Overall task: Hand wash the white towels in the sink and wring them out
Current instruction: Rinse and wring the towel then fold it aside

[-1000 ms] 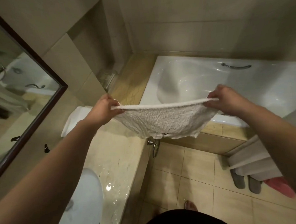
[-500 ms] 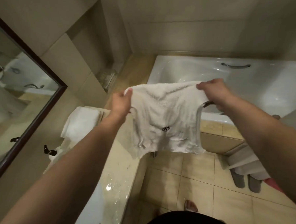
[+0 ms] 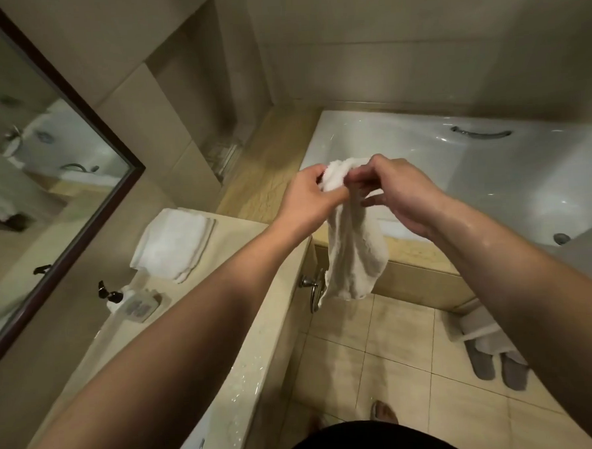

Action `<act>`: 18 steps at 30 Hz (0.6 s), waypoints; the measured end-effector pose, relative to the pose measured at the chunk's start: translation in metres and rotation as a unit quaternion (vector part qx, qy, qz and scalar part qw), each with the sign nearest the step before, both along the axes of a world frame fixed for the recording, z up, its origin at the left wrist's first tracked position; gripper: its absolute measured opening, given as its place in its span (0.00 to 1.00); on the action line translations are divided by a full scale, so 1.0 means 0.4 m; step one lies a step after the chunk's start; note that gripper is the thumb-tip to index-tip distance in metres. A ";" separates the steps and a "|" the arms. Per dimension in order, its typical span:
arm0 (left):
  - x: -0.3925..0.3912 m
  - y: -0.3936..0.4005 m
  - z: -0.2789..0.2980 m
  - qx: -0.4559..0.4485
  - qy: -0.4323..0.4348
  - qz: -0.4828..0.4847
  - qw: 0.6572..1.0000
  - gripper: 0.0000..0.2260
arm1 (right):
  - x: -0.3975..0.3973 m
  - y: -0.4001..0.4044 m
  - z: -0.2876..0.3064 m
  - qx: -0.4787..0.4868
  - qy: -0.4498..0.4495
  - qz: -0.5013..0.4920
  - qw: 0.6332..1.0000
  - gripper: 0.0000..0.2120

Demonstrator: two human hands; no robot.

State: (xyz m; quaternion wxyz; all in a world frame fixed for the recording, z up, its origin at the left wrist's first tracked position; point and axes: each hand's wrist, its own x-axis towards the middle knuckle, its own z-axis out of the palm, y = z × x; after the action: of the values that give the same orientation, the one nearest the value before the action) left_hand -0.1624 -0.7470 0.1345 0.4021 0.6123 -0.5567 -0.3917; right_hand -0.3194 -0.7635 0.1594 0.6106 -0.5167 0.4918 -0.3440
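You hold the towel up over the edge of the bathtub

Your left hand (image 3: 307, 199) and right hand (image 3: 394, 193) meet, curled fingers (image 3: 355, 176) pinching the bunched top of the nubbly white towel (image 3: 354, 248), which hangs limp in front of the glossy tub (image 3: 456, 168); a folded stack (image 3: 175, 244) lies on the stone table (image 3: 243, 295)

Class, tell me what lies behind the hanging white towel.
Behind the towel show the tub's tiled front and a metal ring, partly covered. What else it hides cannot be seen.
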 end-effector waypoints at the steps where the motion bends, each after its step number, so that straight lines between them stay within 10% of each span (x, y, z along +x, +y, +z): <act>1: 0.005 0.005 0.009 -0.009 0.007 0.007 1.000 0.09 | -0.005 -0.001 -0.001 -0.032 0.038 0.018 0.999 0.20; 5: 0.029 0.020 0.049 -0.017 0.081 -0.005 0.997 0.06 | -0.035 -0.035 -0.028 -0.159 0.116 -0.032 0.980 0.07; 7: 0.036 0.024 0.071 -0.010 0.098 -0.044 0.994 0.07 | -0.062 -0.057 -0.049 -0.184 0.133 0.015 0.974 0.20; 9: 0.045 0.026 0.090 0.007 0.126 -0.068 0.990 0.10 | -0.085 -0.078 -0.063 -0.145 0.153 0.145 0.967 0.35; 18: 0.128 0.054 0.092 0.038 0.168 -0.012 0.985 0.09 | -0.048 -0.107 -0.121 -0.043 0.171 0.318 0.932 0.22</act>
State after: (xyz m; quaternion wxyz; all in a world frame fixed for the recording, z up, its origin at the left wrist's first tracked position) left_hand -0.1114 -0.7253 0.1712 0.4614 0.5461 -0.4730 -0.5148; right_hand -0.3388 -0.8061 0.1112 0.5724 -0.7223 0.3836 -0.0593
